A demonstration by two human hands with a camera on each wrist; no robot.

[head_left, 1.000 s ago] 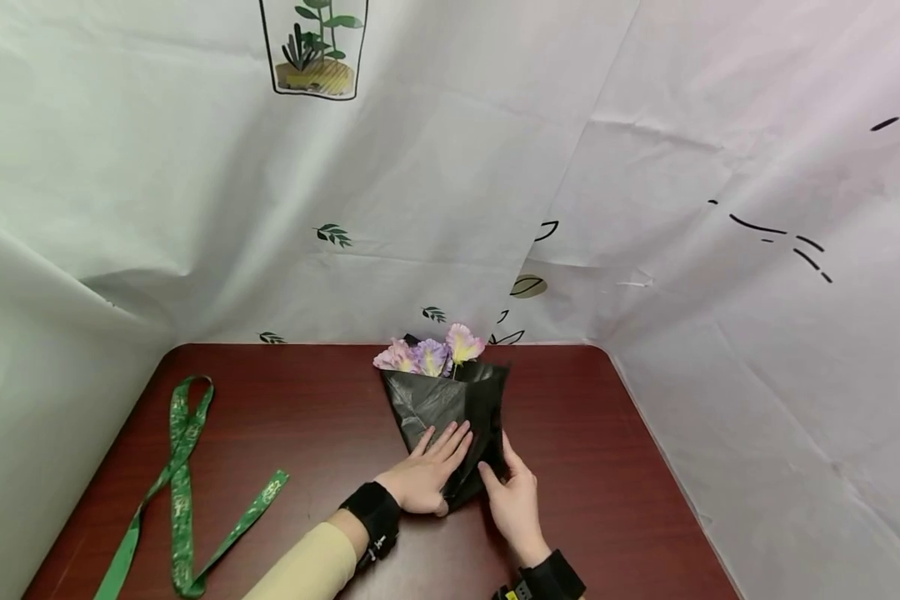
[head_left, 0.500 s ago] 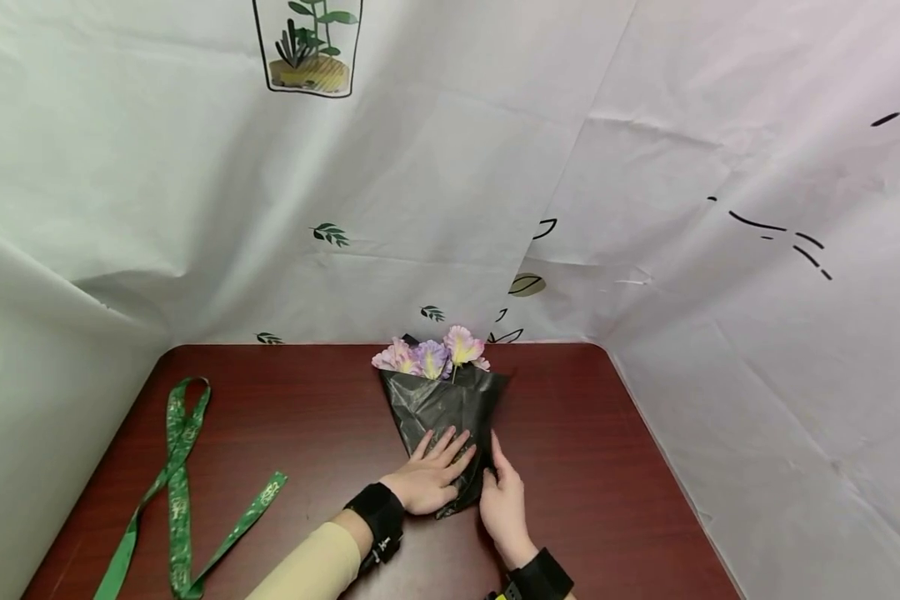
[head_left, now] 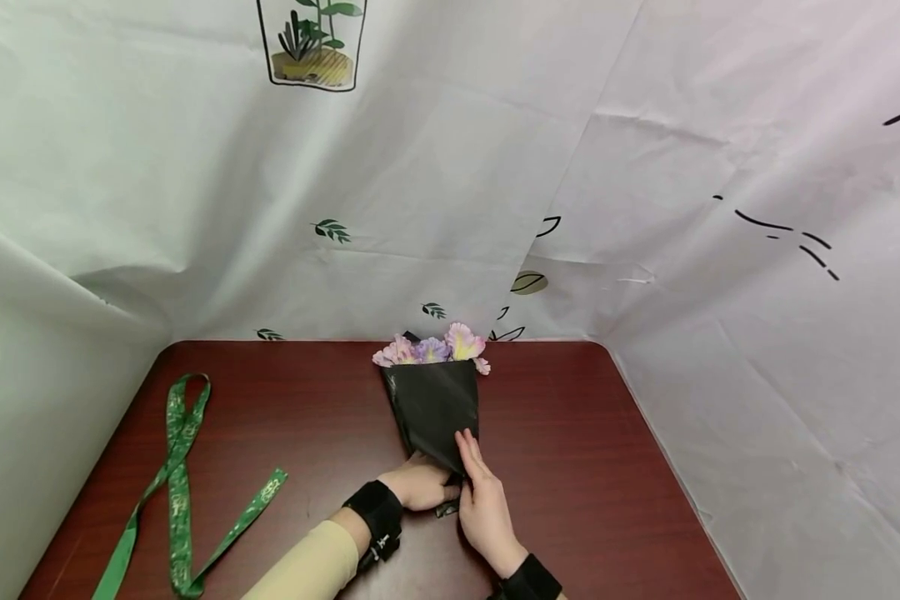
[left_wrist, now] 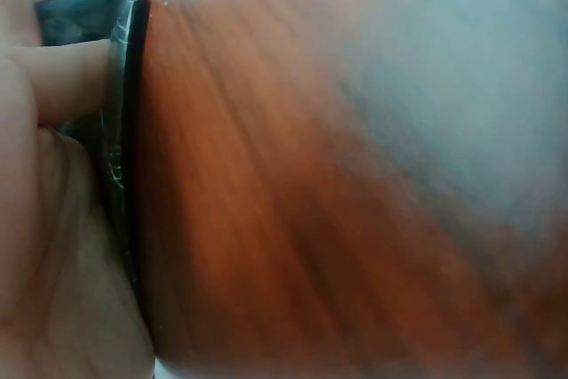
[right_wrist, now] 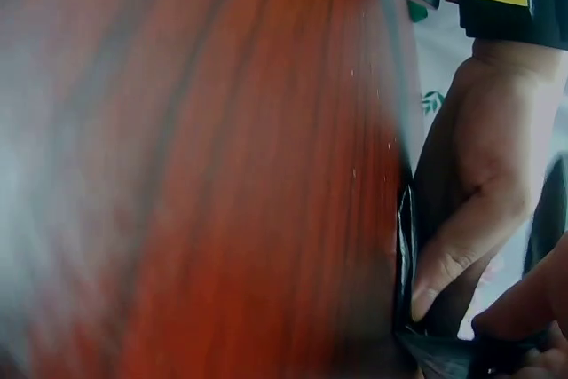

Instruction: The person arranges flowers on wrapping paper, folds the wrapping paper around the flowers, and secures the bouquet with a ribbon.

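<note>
In the head view, pink and purple flowers (head_left: 463, 342) stick out of a black wrapping sheet (head_left: 431, 408) lying on the table. My left hand (head_left: 414, 485) lies flat at the lower part of the wrap, its fingers hidden beneath a folded-over flap. Along the flap's right edge, my right hand (head_left: 483, 507) presses with straight fingers, the thumb low near the wrap's narrow end. The left wrist view shows the left hand (left_wrist: 53, 210) against the black sheet's edge. In the right wrist view the left thumb rests on the sheet, and the right hand (right_wrist: 541, 308) shows at the corner.
A long green patterned ribbon (head_left: 180, 500) lies looped on the left of the dark red wooden table (head_left: 592, 450). White printed cloth (head_left: 435, 167) hangs behind the table and along its sides.
The right hand has moved left, folding the wrap's right side over the front and over the left hand's fingers. The left hand has stayed nearly in place.
</note>
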